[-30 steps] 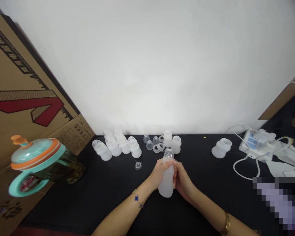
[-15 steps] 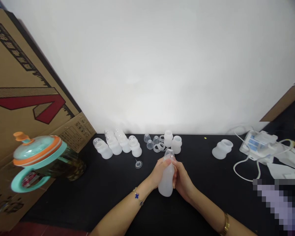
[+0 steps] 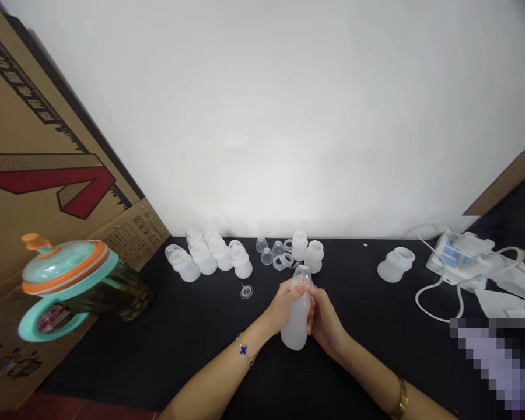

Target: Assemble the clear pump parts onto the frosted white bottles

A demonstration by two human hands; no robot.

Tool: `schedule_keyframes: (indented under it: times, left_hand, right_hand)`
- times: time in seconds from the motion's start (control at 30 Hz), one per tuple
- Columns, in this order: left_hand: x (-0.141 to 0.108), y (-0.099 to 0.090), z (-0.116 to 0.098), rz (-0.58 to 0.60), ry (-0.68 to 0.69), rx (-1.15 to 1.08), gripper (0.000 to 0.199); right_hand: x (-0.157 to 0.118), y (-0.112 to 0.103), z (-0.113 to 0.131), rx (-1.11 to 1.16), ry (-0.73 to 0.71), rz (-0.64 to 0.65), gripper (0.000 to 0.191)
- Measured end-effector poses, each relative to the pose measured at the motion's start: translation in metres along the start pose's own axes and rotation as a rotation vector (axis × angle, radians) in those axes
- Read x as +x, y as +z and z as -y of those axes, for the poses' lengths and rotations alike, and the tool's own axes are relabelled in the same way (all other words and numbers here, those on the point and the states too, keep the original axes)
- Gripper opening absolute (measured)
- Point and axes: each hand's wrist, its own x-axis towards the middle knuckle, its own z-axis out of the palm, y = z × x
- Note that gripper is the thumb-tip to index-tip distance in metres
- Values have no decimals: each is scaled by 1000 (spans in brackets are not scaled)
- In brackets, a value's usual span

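A frosted white bottle (image 3: 294, 326) with a clear domed cap (image 3: 301, 275) stands near upright between both hands. My left hand (image 3: 282, 307) is closed round its upper left side, thumb near the neck. My right hand (image 3: 324, 318) grips the same bottle from the right, its fingers partly hidden behind it. Beyond the hands are two open bottles, one of them (image 3: 314, 257) nearest, with several clear domes (image 3: 267, 255) and rings (image 3: 280, 262). A clear disc with a thin stem (image 3: 246, 291) lies left of my left hand.
Several capped bottles (image 3: 186, 267) are grouped at the back left. An open bottle (image 3: 395, 265) leans at the right, near a white device (image 3: 457, 256) with cables. A large lidded jug (image 3: 70, 271) and a cardboard box (image 3: 35, 134) occupy the left.
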Motion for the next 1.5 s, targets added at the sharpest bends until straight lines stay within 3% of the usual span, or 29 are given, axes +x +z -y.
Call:
schedule_keyframes:
  times: [0.1,0.3,0.4,0.53,0.8,0.97,1.2,1.5]
  left_hand:
    - [0,0,2,-27,-10,-7,51]
    - [2,-3,5,3,-145,-108,85]
    - [3,-4,5,14,-163,-105,84]
    - [4,-4,4,15,-181,-95,84]
    - [2,0,2,-15,-156,-54,82]
    - [3,1,7,-107,-146,-105,77]
    - [2,2,4,-67,-35,-292,74]
    - [0,0,0,-23,-68,-320,63]
  right_hand:
    - [-1,2,3,-1,17,-2,54]
    - [0,3,5,33,41,-20,39]
    - [1,1,2,46,7,8,40]
    - [2,-2,0,-7,20,-3,57]
    - [0,0,2,-12,-9,-20,59]
    - [1,1,4,-16,30,-44,59]
    - [4,-1,4,-38,33,-20,60]
    - [0,1,9,-88,22,39,59]
